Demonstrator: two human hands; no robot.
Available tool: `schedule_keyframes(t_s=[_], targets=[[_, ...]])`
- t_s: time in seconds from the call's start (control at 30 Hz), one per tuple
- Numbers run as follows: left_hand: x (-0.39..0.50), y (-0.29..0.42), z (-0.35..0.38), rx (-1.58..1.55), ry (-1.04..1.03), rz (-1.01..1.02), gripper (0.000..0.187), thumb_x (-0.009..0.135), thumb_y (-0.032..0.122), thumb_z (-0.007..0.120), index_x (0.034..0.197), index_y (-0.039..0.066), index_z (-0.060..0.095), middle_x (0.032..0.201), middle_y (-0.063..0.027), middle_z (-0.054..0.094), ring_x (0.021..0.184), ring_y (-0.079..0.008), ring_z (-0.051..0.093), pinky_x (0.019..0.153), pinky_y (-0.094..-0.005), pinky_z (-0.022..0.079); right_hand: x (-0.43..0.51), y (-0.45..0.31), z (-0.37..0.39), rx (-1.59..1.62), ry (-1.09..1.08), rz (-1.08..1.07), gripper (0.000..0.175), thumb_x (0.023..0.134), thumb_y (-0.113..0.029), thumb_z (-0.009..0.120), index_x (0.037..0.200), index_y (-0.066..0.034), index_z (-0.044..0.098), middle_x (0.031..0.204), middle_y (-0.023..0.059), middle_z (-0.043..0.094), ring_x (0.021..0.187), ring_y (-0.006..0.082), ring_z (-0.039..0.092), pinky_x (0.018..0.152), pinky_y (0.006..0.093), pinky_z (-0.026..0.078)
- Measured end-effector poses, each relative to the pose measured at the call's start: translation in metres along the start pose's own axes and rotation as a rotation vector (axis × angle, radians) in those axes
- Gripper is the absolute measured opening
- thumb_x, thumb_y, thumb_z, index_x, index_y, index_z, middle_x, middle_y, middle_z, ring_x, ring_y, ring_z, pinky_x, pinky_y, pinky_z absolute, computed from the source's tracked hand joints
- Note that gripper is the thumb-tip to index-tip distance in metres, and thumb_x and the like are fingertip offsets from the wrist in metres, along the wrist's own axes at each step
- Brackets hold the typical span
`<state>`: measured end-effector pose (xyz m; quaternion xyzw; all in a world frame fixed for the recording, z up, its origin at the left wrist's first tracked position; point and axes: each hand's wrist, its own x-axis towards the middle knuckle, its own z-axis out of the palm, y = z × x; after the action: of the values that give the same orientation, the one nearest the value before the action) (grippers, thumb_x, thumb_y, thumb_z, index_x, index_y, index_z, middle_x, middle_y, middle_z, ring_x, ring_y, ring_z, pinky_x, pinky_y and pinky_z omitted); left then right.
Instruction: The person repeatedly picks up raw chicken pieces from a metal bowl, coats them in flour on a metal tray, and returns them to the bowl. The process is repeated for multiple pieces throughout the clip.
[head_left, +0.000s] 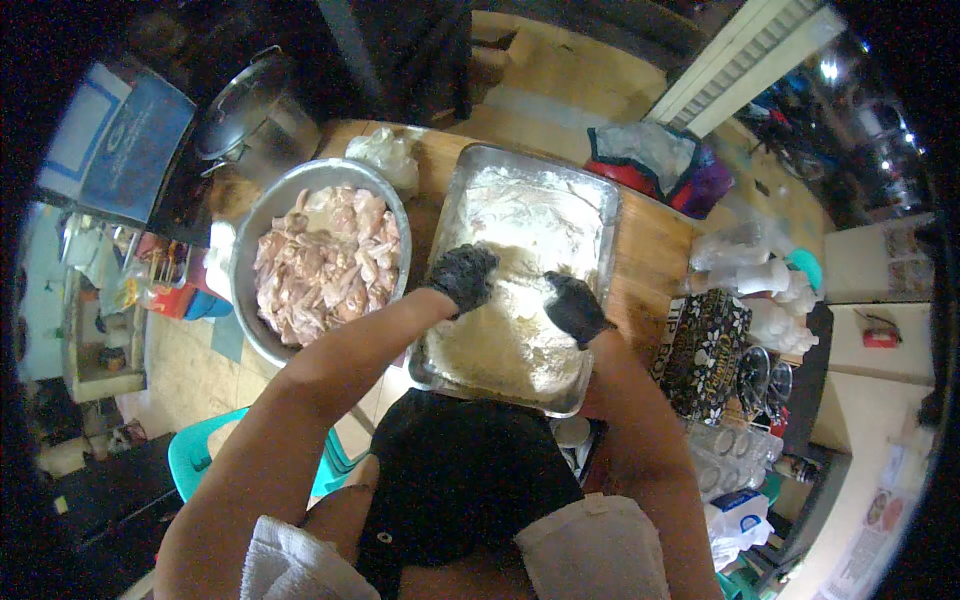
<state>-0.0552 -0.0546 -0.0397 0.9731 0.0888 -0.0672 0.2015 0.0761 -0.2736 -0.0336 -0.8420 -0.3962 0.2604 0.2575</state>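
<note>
A rectangular metal tray (609, 225) of white flour (525, 199) lies on the wooden table before me. Both my hands wear black gloves and are over the tray. My left hand (466, 277) is at its left side, the fingers curled down at the flour. Opposite it, my right hand (576, 306) points its fingertips inward at a lumpy patch of flour in the middle. Whether either hand grips anything under the flour is hidden. Left of the tray stands a large round metal basin (247, 296) filled with raw chicken pieces (330, 262).
A lidded metal pot (262, 127) and a tied plastic bag (386, 154) stand beyond the basin. At the right are a black floral box (701, 356) bearing writing, white bottles (780, 322) and clear plastic containers (731, 457). A teal plastic chair (187, 457) is at lower left.
</note>
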Motion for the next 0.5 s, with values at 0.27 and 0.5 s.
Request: schedule_keyframes(t_s=[0.27, 0.5], targets=[[0.027, -0.01, -0.046, -0.108, -0.118, -0.01, 0.045, 0.077, 0.033, 0.066, 0.115, 0.009, 0.062, 0.117, -0.0176, 0.063, 0.107, -0.0357, 0.06, 0.096, -0.0414, 0.048, 0.016, 0.008, -0.049, 0.127, -0.275, -0.067, 0.054, 0.075, -0.01, 0.056, 0.128, 0.0008, 0.054, 0.126, 0.0247, 0.057, 0.117, 0.0297, 0.056, 0.102, 0.0346, 0.042], [0.023, 0.012, -0.02, 0.096, -0.326, -0.05, 0.068, 0.078, 0.041, 0.068, 0.135, 0.011, 0.049, 0.143, -0.0171, 0.043, 0.129, -0.0346, 0.044, 0.109, -0.0452, 0.034, 0.012, 0.018, 0.001, -0.353, 0.076, -0.185, 0.067, 0.072, -0.016, 0.064, 0.134, 0.0032, 0.045, 0.135, 0.0278, 0.048, 0.122, 0.037, 0.051, 0.106, 0.0402, 0.039]])
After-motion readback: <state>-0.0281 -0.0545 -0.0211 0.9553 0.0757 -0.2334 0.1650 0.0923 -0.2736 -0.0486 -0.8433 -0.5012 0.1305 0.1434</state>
